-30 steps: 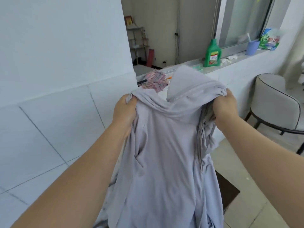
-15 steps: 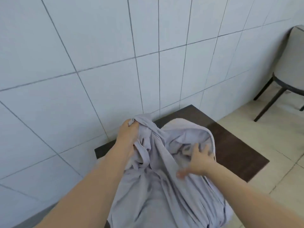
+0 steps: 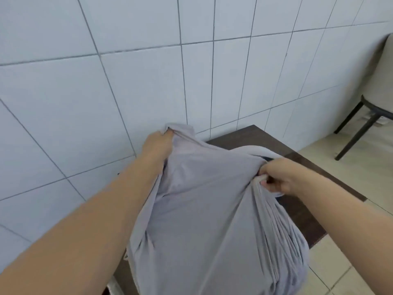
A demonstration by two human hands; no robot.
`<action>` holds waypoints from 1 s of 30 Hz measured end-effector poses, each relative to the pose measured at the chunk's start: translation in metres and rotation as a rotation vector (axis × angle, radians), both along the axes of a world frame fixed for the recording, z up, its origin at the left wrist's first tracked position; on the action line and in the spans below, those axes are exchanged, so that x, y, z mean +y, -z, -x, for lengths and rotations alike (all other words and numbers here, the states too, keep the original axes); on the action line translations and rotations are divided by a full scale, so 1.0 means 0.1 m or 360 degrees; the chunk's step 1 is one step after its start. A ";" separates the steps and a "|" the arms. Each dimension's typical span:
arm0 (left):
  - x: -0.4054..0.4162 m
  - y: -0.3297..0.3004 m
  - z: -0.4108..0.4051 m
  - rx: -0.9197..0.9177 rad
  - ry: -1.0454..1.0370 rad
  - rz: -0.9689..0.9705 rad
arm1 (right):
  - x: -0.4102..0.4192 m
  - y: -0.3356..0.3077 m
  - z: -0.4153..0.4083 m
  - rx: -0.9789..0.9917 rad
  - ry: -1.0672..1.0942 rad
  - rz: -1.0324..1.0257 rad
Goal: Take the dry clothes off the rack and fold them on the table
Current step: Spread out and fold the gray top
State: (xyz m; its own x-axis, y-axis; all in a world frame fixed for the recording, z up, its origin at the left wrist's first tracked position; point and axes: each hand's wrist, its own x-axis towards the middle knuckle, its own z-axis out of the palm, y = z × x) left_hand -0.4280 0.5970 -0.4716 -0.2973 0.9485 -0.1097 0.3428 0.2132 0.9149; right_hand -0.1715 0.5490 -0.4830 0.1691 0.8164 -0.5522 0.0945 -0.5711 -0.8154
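A light grey garment hangs stretched between my two hands above a dark brown table. My left hand is closed on its upper left corner, close to the tiled wall. My right hand pinches the cloth at the upper right, and bunched folds fall below it. The garment covers most of the table top and hides my body below it. The rack is out of view.
A white tiled wall stands right behind the table. A grey upholstered chair with dark legs is at the far right on the beige tiled floor.
My view has swung down from the window ledge to the table. My right hand, flat on the cloth half a second ago, now grips it, and the garment is pulled wider between both hands.
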 end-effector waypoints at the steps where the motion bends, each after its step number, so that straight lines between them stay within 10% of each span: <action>1: 0.01 -0.26 0.01 0.0035 0.0005 -0.0131 | 0.06 -0.21 0.02 0.0191 0.0134 -0.0107; 8: -0.08 -2.37 -0.08 -0.0748 0.0111 -0.0978 | 0.36 -2.31 0.12 0.1048 0.0250 -0.1221; 16: -0.68 -3.39 -0.33 -0.0551 0.0133 -0.1270 | -0.13 -3.12 0.12 0.1185 0.0430 -0.1953; 18: -0.74 -3.09 -0.37 -0.0397 0.0120 -0.1046 | -0.19 -2.88 0.16 0.1091 0.0522 -0.1781; 21: -0.75 -2.39 -0.35 -0.0252 0.0062 -0.0572 | -0.21 -2.23 0.18 0.0108 0.0359 -0.1389; 26: -0.96 -1.41 -0.31 -0.0649 -0.0007 0.0014 | -0.32 -0.90 0.24 -0.0216 0.0098 -0.0612; 30: -1.08 -0.87 -0.23 -0.1021 -0.0072 0.0328 | -0.71 -0.36 0.61 -0.0140 -0.0042 -0.0694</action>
State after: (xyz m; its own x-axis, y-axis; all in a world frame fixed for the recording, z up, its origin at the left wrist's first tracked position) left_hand -0.4051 0.4892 -0.3845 -0.1516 0.8774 -0.4552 -0.2681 0.4067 0.8733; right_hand -0.2325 0.4783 -0.4465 0.1761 0.9744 -0.1399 0.1844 -0.1723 -0.9676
